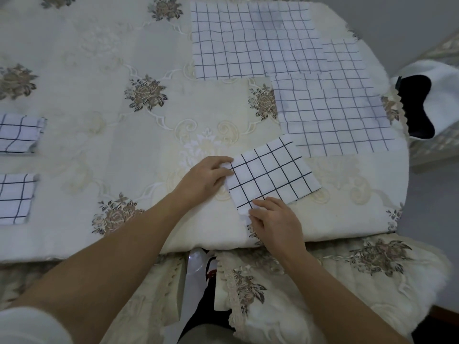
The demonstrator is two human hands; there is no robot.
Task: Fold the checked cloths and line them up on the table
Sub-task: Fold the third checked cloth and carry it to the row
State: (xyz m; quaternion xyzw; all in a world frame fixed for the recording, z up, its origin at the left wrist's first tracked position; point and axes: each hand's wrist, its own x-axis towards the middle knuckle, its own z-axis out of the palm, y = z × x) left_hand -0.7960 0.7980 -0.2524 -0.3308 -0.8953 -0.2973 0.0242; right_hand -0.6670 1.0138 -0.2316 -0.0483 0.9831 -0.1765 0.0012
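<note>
A white cloth with a dark check (270,173), folded into a tilted rectangle, lies near the table's front edge. My left hand (207,177) pinches its left corner. My right hand (275,218) pinches its near corner at the bottom. Two folded checked cloths lie one behind the other at the table's left edge, the farther (18,134) and the nearer (15,198). Flat unfolded checked cloths cover the far right: a large one (248,40) at the back and overlapping ones (335,115) closer.
The table carries a cream floral tablecloth (124,120). A chair with a matching floral cushion (323,281) stands at the front right below the table edge. A white and black thing (422,105) sits off the right edge.
</note>
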